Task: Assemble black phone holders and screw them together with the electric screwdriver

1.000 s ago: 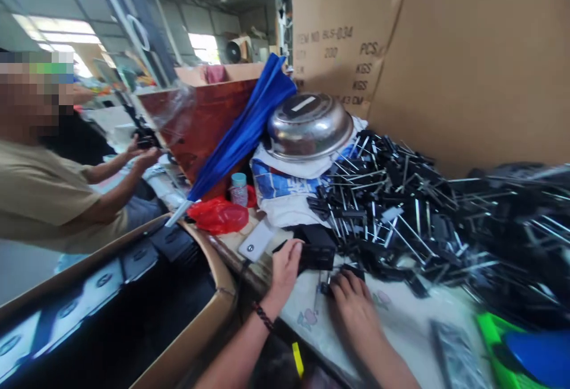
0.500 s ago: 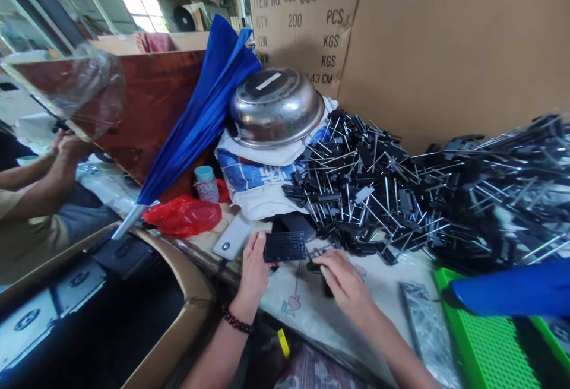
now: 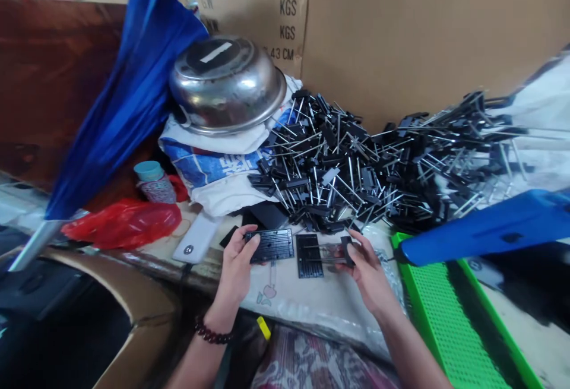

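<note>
My left hand [image 3: 236,264] grips a black ribbed rectangular plate [image 3: 272,245] by its left end, thumb on top. My right hand [image 3: 369,270] pinches a small black plastic block with two thin metal rods [image 3: 347,251]; the rods point left, towards the held plate, and their tips stop short of it. Between the hands, a second black ribbed plate [image 3: 310,265] lies on the table under the rods. Behind them spreads a large heap of black pieces with metal rods [image 3: 332,163], similar to the one in my right hand.
An upturned steel basin [image 3: 227,89] rests on a blue-and-white sack [image 3: 214,172]. A grey-white case [image 3: 198,237], red plastic bag [image 3: 124,223], jar [image 3: 155,184] and blue umbrella [image 3: 120,92] are at left. A blue tool [image 3: 481,231] overhangs a green basket [image 3: 439,318]. A cardboard box [image 3: 138,294] stands front left.
The view has turned right and down. My right hand has moved away from the held plate, and the rods in it now show clearly. The second plate has come into plain sight.
</note>
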